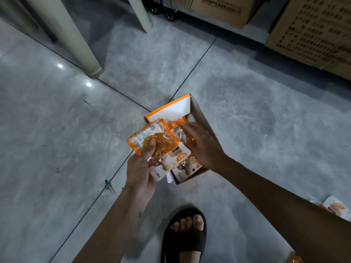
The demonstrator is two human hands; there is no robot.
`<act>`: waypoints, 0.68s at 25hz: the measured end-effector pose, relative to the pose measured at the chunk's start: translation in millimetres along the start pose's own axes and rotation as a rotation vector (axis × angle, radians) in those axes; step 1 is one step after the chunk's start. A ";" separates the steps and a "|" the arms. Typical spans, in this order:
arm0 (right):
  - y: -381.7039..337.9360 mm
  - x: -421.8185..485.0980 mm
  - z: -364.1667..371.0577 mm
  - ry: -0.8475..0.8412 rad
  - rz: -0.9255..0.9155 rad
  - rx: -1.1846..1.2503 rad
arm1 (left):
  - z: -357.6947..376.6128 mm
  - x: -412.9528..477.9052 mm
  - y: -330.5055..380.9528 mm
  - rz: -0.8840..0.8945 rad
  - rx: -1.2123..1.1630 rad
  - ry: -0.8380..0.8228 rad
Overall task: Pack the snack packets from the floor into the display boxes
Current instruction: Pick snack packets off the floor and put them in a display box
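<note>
Packing is partly complete. The left hand [141,168] grips a snack packet [152,147] above the display box [199,114] on the floor; the right hand [201,145] presses a second packet [178,128] into it. Further loose packets [336,206] remain on the floor tiles [57,130] at right.
</note>
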State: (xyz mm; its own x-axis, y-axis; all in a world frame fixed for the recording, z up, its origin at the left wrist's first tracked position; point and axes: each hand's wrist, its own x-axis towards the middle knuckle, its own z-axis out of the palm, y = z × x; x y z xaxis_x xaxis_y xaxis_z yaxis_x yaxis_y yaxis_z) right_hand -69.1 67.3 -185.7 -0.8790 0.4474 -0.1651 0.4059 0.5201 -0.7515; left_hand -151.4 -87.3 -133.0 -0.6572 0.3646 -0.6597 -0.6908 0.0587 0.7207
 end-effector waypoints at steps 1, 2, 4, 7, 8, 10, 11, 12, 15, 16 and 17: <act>-2.8 -1.6 0.5 0.030 0.005 -0.033 | -0.2 -0.4 0.9 0.002 0.007 0.009; -6.8 -2.4 -1.5 0.101 0.013 -0.015 | -0.4 -0.6 1.9 0.004 0.014 0.018; -15.5 -2.2 -13.1 0.231 0.041 0.132 | -0.5 -1.1 4.3 0.023 0.028 0.017; -35.3 -7.1 -35.6 0.077 0.080 0.427 | 3.5 -5.2 8.7 0.064 0.065 -0.009; -43.8 -9.6 -39.6 -0.001 0.038 0.447 | 5.9 -6.7 9.8 0.080 0.081 -0.034; -50.4 -14.1 -37.3 -0.046 -0.119 0.316 | 13.4 -10.3 12.6 0.114 0.122 -0.101; -48.6 -15.0 -36.1 -0.023 -0.166 0.265 | 17.6 -11.3 14.0 0.136 0.153 -0.115; -47.1 -14.7 -39.7 0.002 -0.151 0.259 | 20.5 -9.6 14.5 0.168 0.184 -0.099; -32.5 -14.2 -51.9 0.071 0.062 0.341 | 19.6 6.2 6.0 0.286 0.326 0.029; -27.1 -14.9 -49.2 0.049 0.070 0.279 | 14.9 11.7 1.6 0.329 0.413 0.060; -22.0 -16.1 -42.0 -0.005 0.054 0.191 | 9.8 16.1 -4.1 0.376 0.525 0.050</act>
State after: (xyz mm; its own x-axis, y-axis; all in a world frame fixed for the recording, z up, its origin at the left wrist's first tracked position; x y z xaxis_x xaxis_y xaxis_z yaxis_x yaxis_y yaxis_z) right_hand -53.4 79.2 -139.7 -0.8586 0.4670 -0.2114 0.3982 0.3479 -0.8487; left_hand -156.1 -72.6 -144.4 -0.8474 0.4060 -0.3421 -0.1797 0.3871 0.9044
